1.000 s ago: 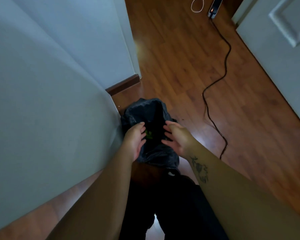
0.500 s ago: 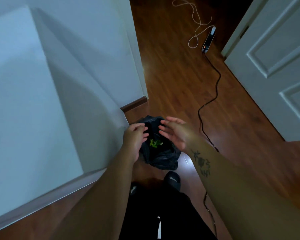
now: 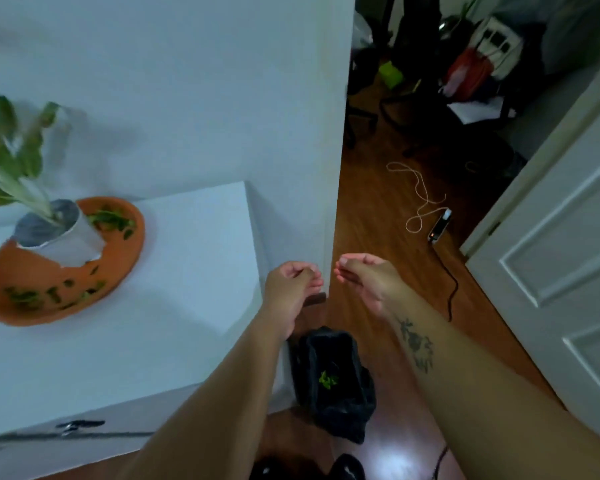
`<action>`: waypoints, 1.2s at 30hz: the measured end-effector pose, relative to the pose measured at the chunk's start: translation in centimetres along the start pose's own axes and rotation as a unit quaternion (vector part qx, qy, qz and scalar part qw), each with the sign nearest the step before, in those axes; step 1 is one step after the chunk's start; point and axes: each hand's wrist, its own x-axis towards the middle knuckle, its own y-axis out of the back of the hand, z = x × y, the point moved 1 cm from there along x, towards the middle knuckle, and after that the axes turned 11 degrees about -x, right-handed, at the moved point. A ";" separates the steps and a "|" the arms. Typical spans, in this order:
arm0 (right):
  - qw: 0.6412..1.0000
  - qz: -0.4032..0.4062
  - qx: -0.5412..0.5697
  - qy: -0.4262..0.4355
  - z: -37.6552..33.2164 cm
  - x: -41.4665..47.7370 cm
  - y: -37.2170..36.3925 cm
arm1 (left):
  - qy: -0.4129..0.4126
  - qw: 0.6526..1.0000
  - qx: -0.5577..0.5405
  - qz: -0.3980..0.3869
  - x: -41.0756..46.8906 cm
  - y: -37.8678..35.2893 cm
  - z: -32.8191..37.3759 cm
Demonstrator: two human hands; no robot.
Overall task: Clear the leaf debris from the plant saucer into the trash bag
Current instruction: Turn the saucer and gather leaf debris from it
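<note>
An orange plant saucer (image 3: 118, 271) sits on the white cabinet top (image 3: 194, 258) at the left, with green leaf scraps (image 3: 52, 294) scattered in it around a white pot (image 3: 66, 244) holding a leafy plant (image 3: 7, 157). A black trash bag (image 3: 340, 407) stands open on the floor beside the cabinet, with green leaf bits (image 3: 327, 380) inside. My left hand (image 3: 291, 289) and my right hand (image 3: 368, 278) hover side by side above the bag, fingers loosely curled, holding nothing.
A white wall corner (image 3: 333, 168) rises just behind my hands. A black cable (image 3: 451, 289) and a power strip (image 3: 439, 230) with a white cord lie on the wooden floor. A white door (image 3: 551, 258) stands at the right. Cluttered furniture fills the far room.
My view has lifted, bringing the cabinet top, saucer and plant into sight. Both hands have risen from the bag's mouth to above it, and the leaf bits lie in the bag.
</note>
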 end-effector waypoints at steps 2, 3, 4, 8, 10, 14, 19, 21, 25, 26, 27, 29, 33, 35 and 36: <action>0.999 -0.021 -0.031 0.016 -1.6 -0.5 -2.3 | -0.021 1.000 -0.004 0.012 -0.4 1.9 2.7; 0.999 -0.027 -0.038 0.023 -2.0 -0.6 -3.0 | -0.024 1.000 -0.006 0.015 -0.4 2.6 3.5; 0.998 -0.035 -0.049 0.032 -2.3 -0.8 -4.5 | -0.033 0.999 -0.008 0.025 -0.7 4.1 4.7; 0.988 -0.069 -0.121 0.063 -3.2 -1.8 -10.9 | -0.067 0.995 -0.028 0.072 -1.9 10.4 8.3; 0.985 -0.089 -0.129 0.075 -3.4 -2.0 -12.5 | -0.073 0.994 -0.031 0.078 -2.1 12.0 9.1; 0.967 -0.143 -0.184 0.102 -2.9 -3.2 -20.9 | -0.102 0.986 -0.030 0.126 -2.6 21.2 11.8; 0.906 -0.146 -0.353 0.180 -0.9 -3.6 -30.4 | -0.117 0.967 -0.007 0.225 -2.3 32.4 14.7; 0.850 -0.131 -0.439 0.261 0.2 -3.7 -33.7 | -0.134 0.951 0.041 0.276 -2.0 36.4 15.8; 0.749 -0.137 -0.546 0.350 2.3 -4.1 -40.6 | -0.165 0.915 0.156 0.335 -0.7 43.5 17.5; 0.727 -0.140 -0.567 0.362 2.9 -4.2 -42.5 | -0.167 0.911 0.163 0.339 -0.2 45.0 17.9; 0.698 -0.140 -0.590 0.380 3.3 -4.4 -43.5 | -0.167 0.910 0.167 0.341 0.1 45.9 18.0; 0.648 -0.141 -0.628 0.407 4.1 -4.5 -46.4 | -0.147 0.912 0.181 0.337 1.3 48.1 18.4; 0.588 -0.169 -0.653 0.446 5.2 -5.1 -50.7 | -0.085 0.953 0.158 0.242 3.5 50.5 18.4; 0.553 -0.190 -0.686 0.434 6.2 -4.7 -52.0 | -0.066 0.969 0.166 0.173 4.1 50.8 18.3; 0.548 -0.212 -0.696 0.412 6.7 -4.4 -52.5 | -0.066 0.971 0.174 0.148 4.2 50.8 18.4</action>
